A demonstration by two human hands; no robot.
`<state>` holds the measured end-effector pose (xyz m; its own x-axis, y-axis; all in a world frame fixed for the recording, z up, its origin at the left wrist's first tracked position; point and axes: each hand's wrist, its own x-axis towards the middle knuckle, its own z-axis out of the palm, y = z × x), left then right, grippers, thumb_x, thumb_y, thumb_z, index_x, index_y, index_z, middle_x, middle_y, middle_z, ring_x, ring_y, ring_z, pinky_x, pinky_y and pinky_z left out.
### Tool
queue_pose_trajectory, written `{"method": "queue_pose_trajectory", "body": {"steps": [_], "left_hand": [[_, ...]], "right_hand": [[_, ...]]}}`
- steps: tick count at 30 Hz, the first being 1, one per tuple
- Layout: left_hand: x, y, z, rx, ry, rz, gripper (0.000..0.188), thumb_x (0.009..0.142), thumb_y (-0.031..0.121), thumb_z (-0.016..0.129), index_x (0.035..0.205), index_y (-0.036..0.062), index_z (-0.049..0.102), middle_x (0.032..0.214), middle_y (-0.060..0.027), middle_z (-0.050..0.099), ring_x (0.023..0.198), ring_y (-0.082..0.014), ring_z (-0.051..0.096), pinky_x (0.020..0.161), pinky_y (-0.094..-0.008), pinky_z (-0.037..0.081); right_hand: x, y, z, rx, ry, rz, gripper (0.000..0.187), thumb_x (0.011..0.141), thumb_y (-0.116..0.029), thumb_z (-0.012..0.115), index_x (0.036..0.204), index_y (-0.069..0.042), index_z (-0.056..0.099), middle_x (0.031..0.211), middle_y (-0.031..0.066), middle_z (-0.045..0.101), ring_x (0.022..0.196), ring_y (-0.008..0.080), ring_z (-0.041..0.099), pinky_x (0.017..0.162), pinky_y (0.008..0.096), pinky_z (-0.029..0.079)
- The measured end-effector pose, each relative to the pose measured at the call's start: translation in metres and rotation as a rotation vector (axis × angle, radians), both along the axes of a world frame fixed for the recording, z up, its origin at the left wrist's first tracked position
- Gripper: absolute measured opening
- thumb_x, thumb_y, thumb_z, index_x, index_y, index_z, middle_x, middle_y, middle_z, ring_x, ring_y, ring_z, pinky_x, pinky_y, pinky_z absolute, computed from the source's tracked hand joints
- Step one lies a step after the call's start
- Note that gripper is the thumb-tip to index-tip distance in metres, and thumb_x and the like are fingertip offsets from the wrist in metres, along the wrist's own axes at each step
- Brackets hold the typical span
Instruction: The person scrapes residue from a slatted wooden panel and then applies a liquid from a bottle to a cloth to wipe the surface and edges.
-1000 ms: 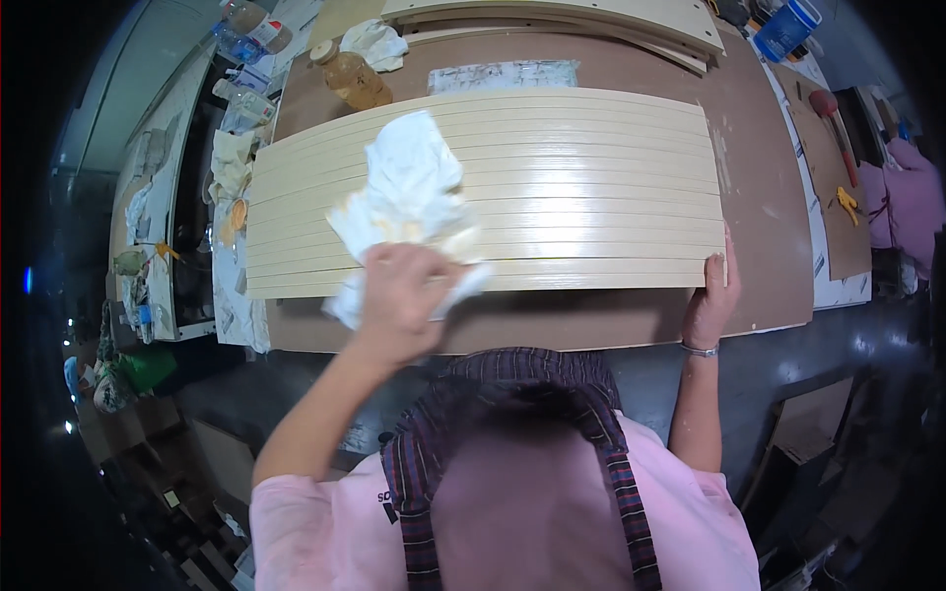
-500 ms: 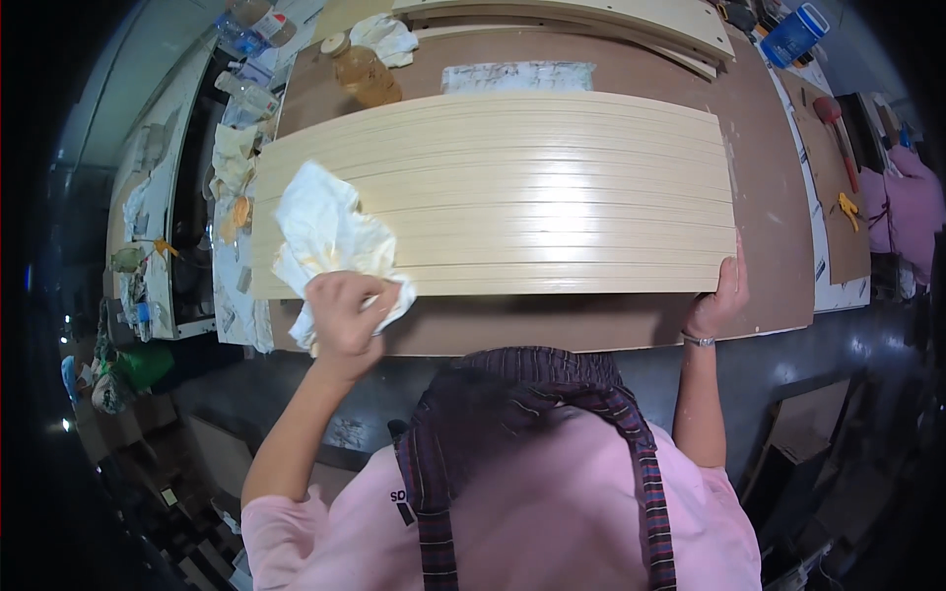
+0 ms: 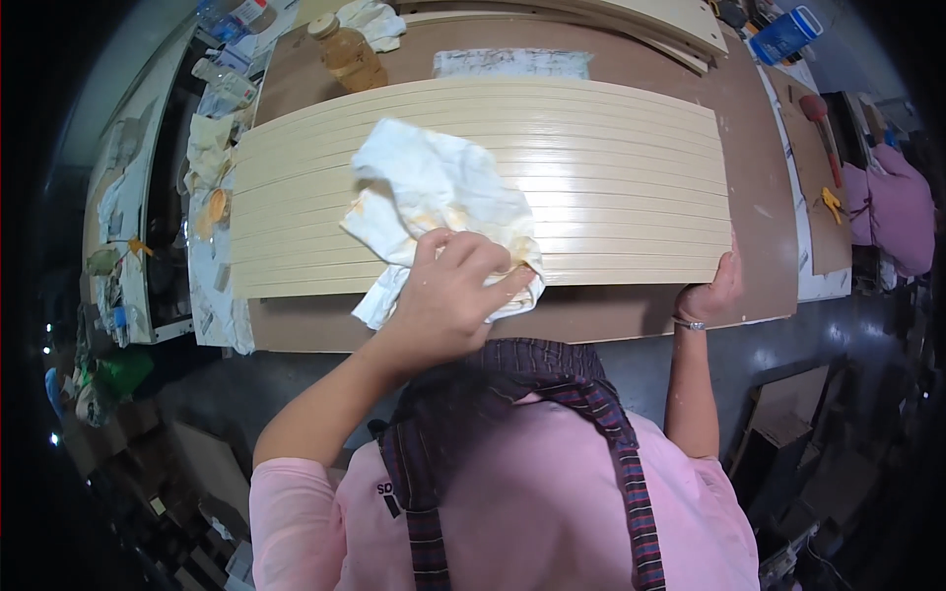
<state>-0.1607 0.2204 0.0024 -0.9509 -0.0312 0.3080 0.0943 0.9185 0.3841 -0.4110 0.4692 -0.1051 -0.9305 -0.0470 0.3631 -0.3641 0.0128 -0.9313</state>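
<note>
A long cream-coloured grooved panel [image 3: 631,217] lies across the brown work board, its middle shiny with reflected light. My left hand [image 3: 455,286] is closed on a crumpled white cloth [image 3: 439,177] with yellowish stains, pressed onto the panel near its front edge. Part of the cloth hangs over that edge. At the panel's near right corner, my right hand [image 3: 714,286] holds the edge, fingers along the side; its thumb is hard to make out.
Behind the panel stands a bottle of amber liquid [image 3: 347,61] beside another white rag [image 3: 372,25]. More cream boards [image 3: 631,18] are stacked at the back. A blue container [image 3: 785,36] and a red-headed mallet [image 3: 816,113] lie on the right. Bottles and stained rags [image 3: 209,148] crowd the left side.
My left hand has swept the cloth rightward over the panel, from its left end toward the middle. My right hand keeps its hold on the corner. The whole view has shifted slightly.
</note>
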Motion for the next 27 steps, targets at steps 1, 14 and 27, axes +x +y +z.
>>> {"method": "queue_pose_trajectory", "body": {"steps": [1, 14, 27], "left_hand": [[0.0, -0.001, -0.003, 0.002, 0.027, 0.007, 0.043, 0.063, 0.002, 0.067, 0.104, 0.0157, 0.072, 0.099, -0.0023, 0.062, 0.099, -0.0261, 0.057, 0.089, -0.0445, 0.038], [0.178, -0.124, 0.031, -0.015, 0.059, 0.619, 0.028, 0.069, -0.002, 0.071, 0.097, 0.0058, 0.073, 0.097, -0.0081, 0.063, 0.096, -0.0303, 0.058, 0.091, -0.0417, 0.043], [0.017, -0.043, -0.008, 0.088, -0.168, 0.084, 0.074, 0.081, 0.033, 0.076, 0.146, 0.012, 0.048, 0.151, -0.0061, 0.048, 0.143, -0.0305, 0.04, 0.116, -0.0635, 0.02]], "right_hand": [[-0.002, 0.0, -0.002, 0.005, 0.017, -0.001, 0.046, 0.102, -0.015, 0.035, 0.128, 0.015, 0.058, 0.126, 0.0221, 0.065, 0.114, 0.0282, 0.062, 0.1, 0.0376, 0.047], [-0.003, 0.008, -0.005, 0.067, -0.049, -0.012, 0.049, 0.105, -0.02, 0.031, 0.132, 0.012, 0.056, 0.129, 0.0193, 0.063, 0.116, 0.0267, 0.061, 0.101, 0.0394, 0.046], [-0.011, 0.018, -0.014, -0.019, -0.058, -0.031, 0.041, 0.103, -0.015, 0.043, 0.128, 0.013, 0.059, 0.124, 0.0192, 0.066, 0.11, 0.0254, 0.064, 0.097, 0.0362, 0.049]]}}
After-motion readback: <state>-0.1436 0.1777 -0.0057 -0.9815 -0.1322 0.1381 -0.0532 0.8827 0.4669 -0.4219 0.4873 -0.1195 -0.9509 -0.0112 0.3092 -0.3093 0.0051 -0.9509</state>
